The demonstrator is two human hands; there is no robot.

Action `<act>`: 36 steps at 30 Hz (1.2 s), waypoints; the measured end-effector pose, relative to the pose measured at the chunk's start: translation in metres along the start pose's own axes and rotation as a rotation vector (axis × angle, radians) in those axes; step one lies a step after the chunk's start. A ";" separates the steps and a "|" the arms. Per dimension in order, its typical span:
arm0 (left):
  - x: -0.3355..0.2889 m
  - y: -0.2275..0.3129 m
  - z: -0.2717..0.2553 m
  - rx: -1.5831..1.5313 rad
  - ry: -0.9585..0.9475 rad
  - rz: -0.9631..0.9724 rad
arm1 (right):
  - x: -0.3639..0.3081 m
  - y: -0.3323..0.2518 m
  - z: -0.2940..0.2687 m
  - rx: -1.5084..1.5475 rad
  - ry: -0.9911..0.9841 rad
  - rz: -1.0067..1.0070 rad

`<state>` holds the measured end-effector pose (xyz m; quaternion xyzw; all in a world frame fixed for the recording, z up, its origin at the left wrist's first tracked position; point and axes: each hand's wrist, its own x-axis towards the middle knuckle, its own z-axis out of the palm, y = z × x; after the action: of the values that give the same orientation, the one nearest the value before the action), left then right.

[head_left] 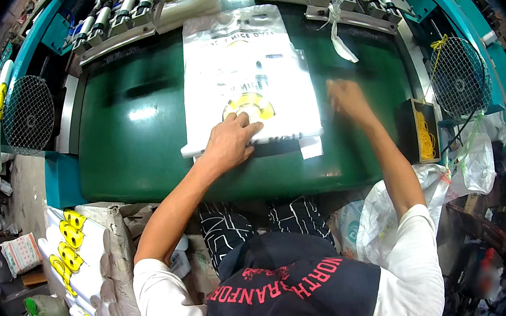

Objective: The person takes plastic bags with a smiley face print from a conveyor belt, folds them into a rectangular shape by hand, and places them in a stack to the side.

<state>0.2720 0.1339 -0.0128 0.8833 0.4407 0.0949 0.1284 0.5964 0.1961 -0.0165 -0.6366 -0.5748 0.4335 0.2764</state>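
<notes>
A stack of white plastic bags (208,94) with yellow smiling-face prints lies on the green conveyor belt (138,140) in front of me. Its near edge looks folded or rolled into a thick band. My left hand (230,140) rests on the near part of the stack, fingers spread over the yellow print. To the right of the bags, over bare belt, is my right hand (349,102). It is smeared by motion, so its fingers cannot be read. A small white piece (311,147) sticks out below the stack's near right corner.
Metal cylinders (118,14) line the machine's far side. Round mesh guards (28,115) flank the belt. A dark box of yellow string (426,135) stands at the right edge. Rolled printed bags (70,253) are piled at lower left; clear plastic (391,223) hangs at lower right.
</notes>
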 end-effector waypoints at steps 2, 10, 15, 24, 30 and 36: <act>-0.006 0.013 -0.004 -0.075 0.034 -0.058 | -0.003 -0.003 -0.003 -0.022 -0.027 0.069; -0.038 0.035 0.023 -0.001 0.060 0.252 | -0.013 -0.033 0.032 0.180 -0.216 0.098; -0.012 0.025 0.021 -0.084 -0.107 0.068 | 0.045 -0.047 0.047 0.300 0.053 -0.002; -0.025 0.001 0.034 -0.033 -0.170 -0.192 | -0.068 0.009 0.058 -0.560 -0.102 -0.932; -0.050 0.025 0.018 0.388 0.220 0.405 | -0.082 0.005 0.061 -0.626 -0.131 -0.736; -0.065 0.031 0.017 0.191 -0.124 0.110 | -0.131 -0.017 0.094 -1.026 -0.248 -0.768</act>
<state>0.2616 0.0614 -0.0230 0.9186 0.3898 0.0044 0.0655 0.5114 0.0578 -0.0157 -0.3825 -0.9229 0.0446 0.0043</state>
